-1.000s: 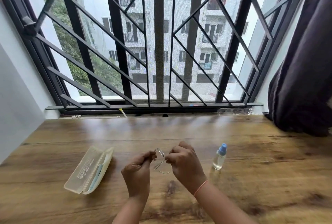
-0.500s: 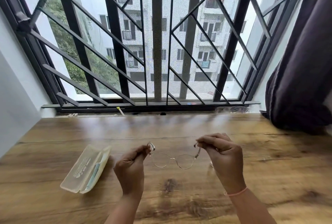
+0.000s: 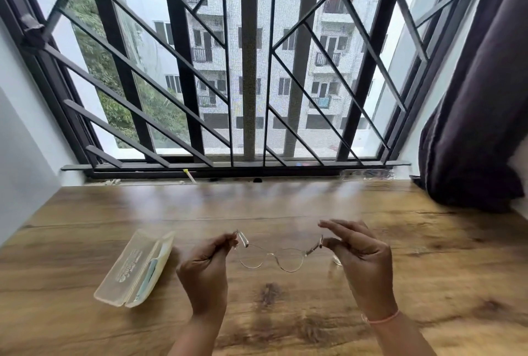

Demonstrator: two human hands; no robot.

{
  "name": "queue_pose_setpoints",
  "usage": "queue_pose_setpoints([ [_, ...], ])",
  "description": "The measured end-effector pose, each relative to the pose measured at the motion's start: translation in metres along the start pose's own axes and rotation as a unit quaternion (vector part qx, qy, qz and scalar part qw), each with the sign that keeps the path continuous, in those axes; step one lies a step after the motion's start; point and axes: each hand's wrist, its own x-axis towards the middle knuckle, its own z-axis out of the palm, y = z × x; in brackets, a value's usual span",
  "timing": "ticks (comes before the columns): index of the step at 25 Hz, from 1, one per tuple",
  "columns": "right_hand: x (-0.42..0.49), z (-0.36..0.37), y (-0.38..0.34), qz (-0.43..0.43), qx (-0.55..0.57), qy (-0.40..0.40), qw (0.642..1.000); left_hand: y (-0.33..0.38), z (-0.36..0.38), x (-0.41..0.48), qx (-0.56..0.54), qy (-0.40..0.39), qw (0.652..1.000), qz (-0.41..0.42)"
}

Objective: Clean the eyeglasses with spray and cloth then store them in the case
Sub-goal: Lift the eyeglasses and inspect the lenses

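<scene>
Left hand (image 3: 204, 267), right hand (image 3: 364, 258): pinch grips.

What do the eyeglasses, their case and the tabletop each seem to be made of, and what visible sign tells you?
Eyeglasses: thin pale metal wire, probably; lenses clear. Case: translucent yellowish plastic, likely; a bluish item shows inside. Tabletop: wood or wood-look laminate, semi-gloss; grain, knots, window reflections.

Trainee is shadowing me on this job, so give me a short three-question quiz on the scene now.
1. True or false: the eyeglasses lie inside the case.
2. What holds the eyeglasses? A) one hand B) both hands C) nothing
3. On which side of the hands does the case lie?
Key: 1 false. 2 B: left hand and right hand each pinch a temple. 3 the person's left.
</scene>
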Motion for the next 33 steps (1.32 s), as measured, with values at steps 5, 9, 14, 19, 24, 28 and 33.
queue_pose_setpoints([
  [5, -0.019, 0.005, 0.017, 0.095, 0.020, 0.009, 0.995, 0.004, 0.001, 0.008, 0.012, 0.016, 1.000, 0.006],
  [9, -0.030, 0.018, 0.033, 0.153, -0.016, 0.027, 0.988, 0.003, 0.004, 0.012, 0.016, 0.015, 1.000, 0.013],
  [14, -0.031, 0.030, 0.051, 0.179, -0.026, 0.048, 0.982, 0.001, 0.006, 0.002, 0.025, 0.011, 1.000, 0.001],
  [19, -0.029, 0.034, 0.065, 0.209, 0.017, 0.096, 0.973, -0.004, 0.007, -0.009, 0.010, -0.006, 1.000, -0.010],
  [24, -0.032, 0.030, 0.067, 0.209, 0.035, 0.118, 0.970, -0.014, 0.007, -0.014, 0.042, -0.018, 0.999, 0.006],
  [28, -0.029, 0.020, 0.061, 0.174, 0.020, 0.121, 0.977, -0.009, 0.012, -0.010, 0.096, -0.037, 0.995, -0.002],
  [33, -0.021, 0.012, 0.039, 0.033, -0.057, 0.111, 0.992, 0.016, 0.017, -0.042, 0.134, 0.003, 0.987, -0.091],
])
